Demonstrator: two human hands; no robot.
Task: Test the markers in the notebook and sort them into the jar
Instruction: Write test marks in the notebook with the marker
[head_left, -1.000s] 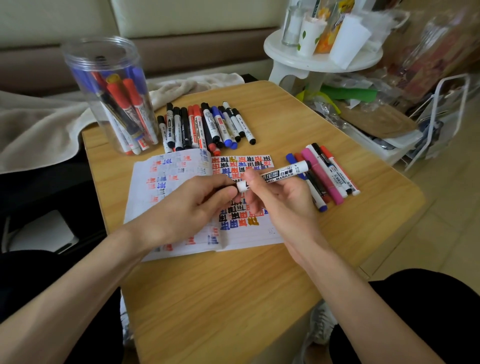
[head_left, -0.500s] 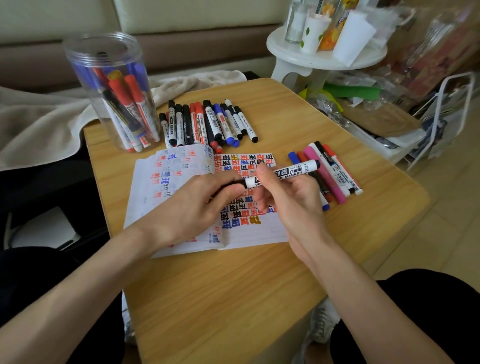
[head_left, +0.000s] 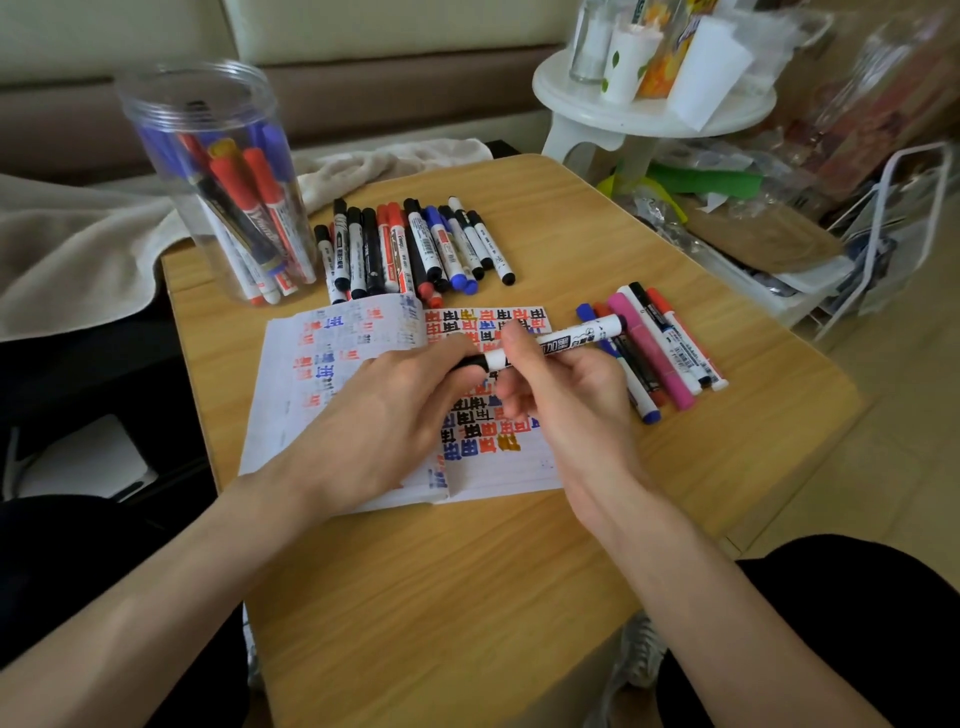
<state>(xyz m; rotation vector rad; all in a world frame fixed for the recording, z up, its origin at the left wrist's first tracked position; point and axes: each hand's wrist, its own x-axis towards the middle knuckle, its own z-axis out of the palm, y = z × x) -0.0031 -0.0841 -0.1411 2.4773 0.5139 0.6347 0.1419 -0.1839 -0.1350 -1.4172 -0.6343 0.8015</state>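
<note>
Left hand: fingers and thumb curled round the black cap, clamped on it; held low over the page, probably to pull the cap along the barrel's axis.
Right hand: thumb and fingertips pinched on the white barrel of the whiteboard marker, bracing it against the other hand's pull.
Whiteboard marker: nearly level above the notebook's right page, cap end to the left, tail end out over the side cluster.
Cap: looks seated against the barrel; whether going off or on, cannot tell.
Notebook: open flat beneath both hands, pages covered in red, blue and black test marks, blank lines left near the bottom.
Jar: clear, upright at the far left corner, several markers leaning inside; within reach for sorting.
Back row of markers: side by side just beyond the notebook.
Side cluster of markers: to the right of the notebook, kept apart from the back row.
Table: small, pale wood grain, rounded corners.
Room: blanket and sofa behind, white stool with bottles and cups to the far right.
</note>
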